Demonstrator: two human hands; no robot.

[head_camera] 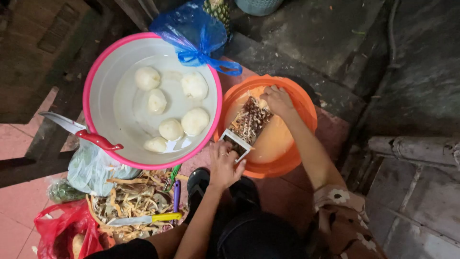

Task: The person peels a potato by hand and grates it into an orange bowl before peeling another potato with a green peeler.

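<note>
The left hand [224,165], a ring on one finger, grips the lower end of a flat metal grater [247,125] that leans tilted inside an orange basin [302,103]. The right hand [277,99], arm stretched forward, pinches a small pale peeled piece [263,103] against the grater's upper end. Just left, touching the basin's rim, a pink-rimmed white basin [96,76] holds six peeled white tubers [195,121] in water, a red-handled knife [79,130] resting on its rim. Peelings [129,199] and a yellow-handled knife [143,219] lie on the reddish tiled floor [14,144].
</note>
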